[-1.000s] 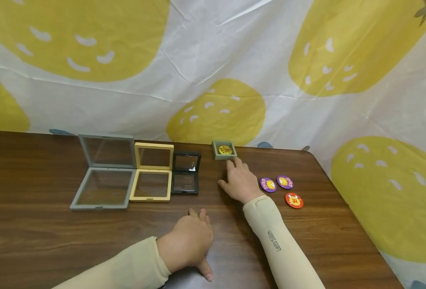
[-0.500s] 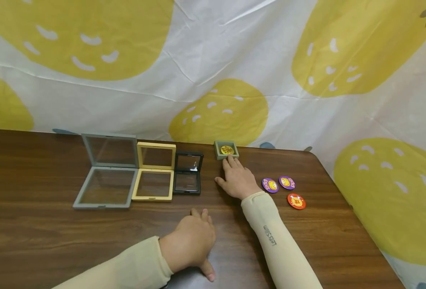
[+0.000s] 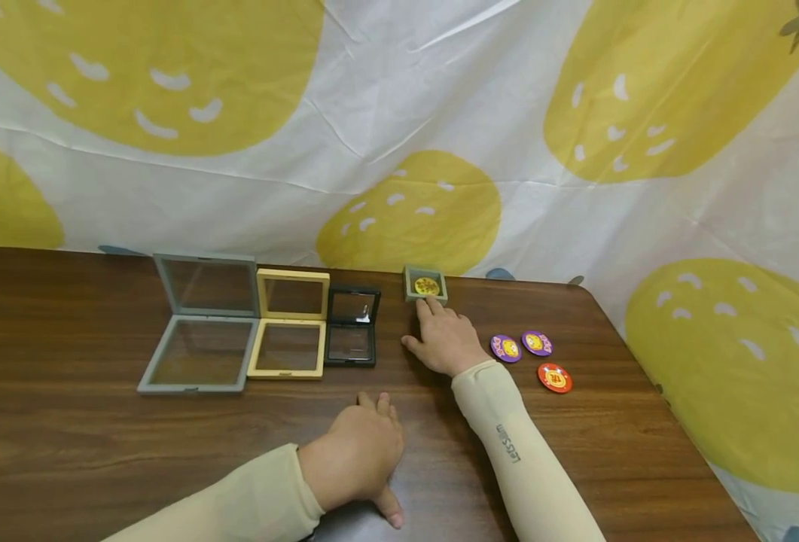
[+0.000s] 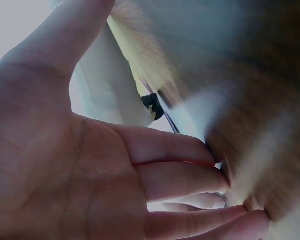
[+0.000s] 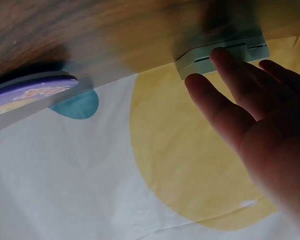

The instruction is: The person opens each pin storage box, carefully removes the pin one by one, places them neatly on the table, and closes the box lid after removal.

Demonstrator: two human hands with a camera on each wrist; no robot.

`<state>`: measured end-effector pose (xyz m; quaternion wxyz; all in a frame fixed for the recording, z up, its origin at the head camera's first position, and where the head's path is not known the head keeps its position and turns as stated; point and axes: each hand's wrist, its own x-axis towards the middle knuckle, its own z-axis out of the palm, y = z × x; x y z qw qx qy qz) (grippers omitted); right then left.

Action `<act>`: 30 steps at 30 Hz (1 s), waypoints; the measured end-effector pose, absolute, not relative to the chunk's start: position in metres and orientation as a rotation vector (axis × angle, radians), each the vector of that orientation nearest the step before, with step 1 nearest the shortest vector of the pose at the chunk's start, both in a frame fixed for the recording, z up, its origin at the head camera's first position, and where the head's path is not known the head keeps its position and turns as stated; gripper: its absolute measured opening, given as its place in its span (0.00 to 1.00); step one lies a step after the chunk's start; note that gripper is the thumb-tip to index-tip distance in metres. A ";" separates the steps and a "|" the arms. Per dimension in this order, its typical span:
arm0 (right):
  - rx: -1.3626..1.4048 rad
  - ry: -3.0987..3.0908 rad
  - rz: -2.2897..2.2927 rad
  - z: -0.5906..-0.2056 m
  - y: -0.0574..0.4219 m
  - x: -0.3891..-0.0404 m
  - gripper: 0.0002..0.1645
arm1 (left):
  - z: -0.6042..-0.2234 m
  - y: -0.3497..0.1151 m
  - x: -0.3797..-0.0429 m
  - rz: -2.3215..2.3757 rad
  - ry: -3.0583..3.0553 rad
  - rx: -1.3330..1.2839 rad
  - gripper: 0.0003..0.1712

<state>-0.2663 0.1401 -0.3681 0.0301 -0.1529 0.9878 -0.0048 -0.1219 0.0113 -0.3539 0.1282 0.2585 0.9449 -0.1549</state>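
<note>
My right hand [image 3: 445,337] reaches forward with extended fingers, its fingertips right at the near side of a small grey-green square box frame [image 3: 409,284]. Inside that frame lies a round yellow badge [image 3: 427,286]. In the right wrist view, the fingers [image 5: 210,107] overlap the frame's side [image 5: 200,60]. My left hand [image 3: 365,450] rests on the table nearer to me, thumb spread and holding nothing. The left wrist view shows its bare palm [image 4: 85,170], with fingertips touching the wood.
Left of the hands, three hinged display frames stand opened: grey [image 3: 162,354], cream [image 3: 255,350] and black [image 3: 372,346]. Two purple badges [image 3: 506,348] and a red badge [image 3: 554,378] lie right of my right hand. A patterned curtain [image 3: 250,188] hangs behind the table.
My right fingertips have shifted left along the small frame's near side, after briefly overlapping its front edge. The yellow badge sits slightly nearer the frame's front. My left hand stays put.
</note>
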 end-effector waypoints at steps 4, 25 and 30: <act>-0.482 3.062 -0.005 -0.366 0.140 -0.265 0.44 | -0.355 0.010 -0.122 -0.454 2.771 0.775 0.69; -0.663 3.370 -0.070 -0.364 0.145 -0.256 0.05 | -0.357 0.011 -0.121 -0.468 2.791 0.766 0.69; -0.686 3.387 -0.101 -0.365 0.144 -0.254 0.09 | -0.357 0.010 -0.121 -0.472 2.797 0.769 0.69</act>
